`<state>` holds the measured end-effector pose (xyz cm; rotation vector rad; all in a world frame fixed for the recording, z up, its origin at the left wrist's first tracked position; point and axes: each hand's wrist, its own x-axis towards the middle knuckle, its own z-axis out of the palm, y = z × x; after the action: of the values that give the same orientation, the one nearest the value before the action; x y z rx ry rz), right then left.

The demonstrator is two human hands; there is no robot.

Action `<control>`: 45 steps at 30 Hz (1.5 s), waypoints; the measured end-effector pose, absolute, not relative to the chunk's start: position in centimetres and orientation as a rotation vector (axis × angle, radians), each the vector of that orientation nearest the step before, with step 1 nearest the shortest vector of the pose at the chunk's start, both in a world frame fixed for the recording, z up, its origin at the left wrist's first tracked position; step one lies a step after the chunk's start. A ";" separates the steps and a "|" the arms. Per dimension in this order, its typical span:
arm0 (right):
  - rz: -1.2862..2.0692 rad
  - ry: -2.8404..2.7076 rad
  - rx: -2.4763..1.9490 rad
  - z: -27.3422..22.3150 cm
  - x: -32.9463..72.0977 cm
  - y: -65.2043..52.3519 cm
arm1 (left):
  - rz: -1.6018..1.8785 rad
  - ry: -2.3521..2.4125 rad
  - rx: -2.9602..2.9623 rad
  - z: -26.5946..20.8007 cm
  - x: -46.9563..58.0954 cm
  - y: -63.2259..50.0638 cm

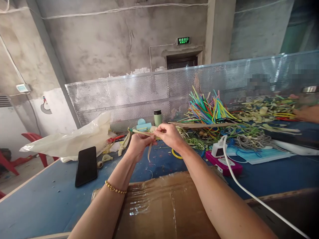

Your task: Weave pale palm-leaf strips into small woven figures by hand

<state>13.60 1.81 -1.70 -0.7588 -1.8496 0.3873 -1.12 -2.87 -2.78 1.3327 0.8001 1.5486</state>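
Observation:
Both of my hands meet over the blue table, just beyond the taped cardboard (161, 202). My left hand (140, 143) is closed, pinching a thin beige strip (149, 152) whose loose end hangs below the fingers. My right hand (169, 134) touches it from the right, thumb and forefinger pinched on the same strip. What lies exactly between the fingertips is too small to make out. Behind the hands stand a green bottle (158, 118) with a black lid and a light blue roll (144, 126).
A black phone (86, 166) and a plastic bag (74, 136) lie left. Right are a bundle of coloured strands (209, 106), green scraps (196, 142), a magenta power strip (224, 163) with a white cable (239, 187), and a blue mask (264, 155). Another person's hand (309, 114) is far right.

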 end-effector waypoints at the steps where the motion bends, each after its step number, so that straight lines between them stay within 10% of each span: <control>1: 0.391 -1.846 -0.772 -1.8 13.5 1.8 | 1.563 0.817 1.363 -2.8 -1.0 -2.9; 34: 0.436 -1.923 -0.893 -2.5 11.7 0.5 | 1.649 0.711 1.062 -3.5 -2.3 -1.2; 45: -0.091 -2.072 -0.942 -2.6 11.5 -0.3 | 1.715 0.710 1.106 -3.3 -2.5 -1.5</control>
<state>11.50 -0.27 -2.61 -0.9419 -2.0718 -0.0905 -2.51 -1.54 -3.29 1.1056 0.7096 1.7146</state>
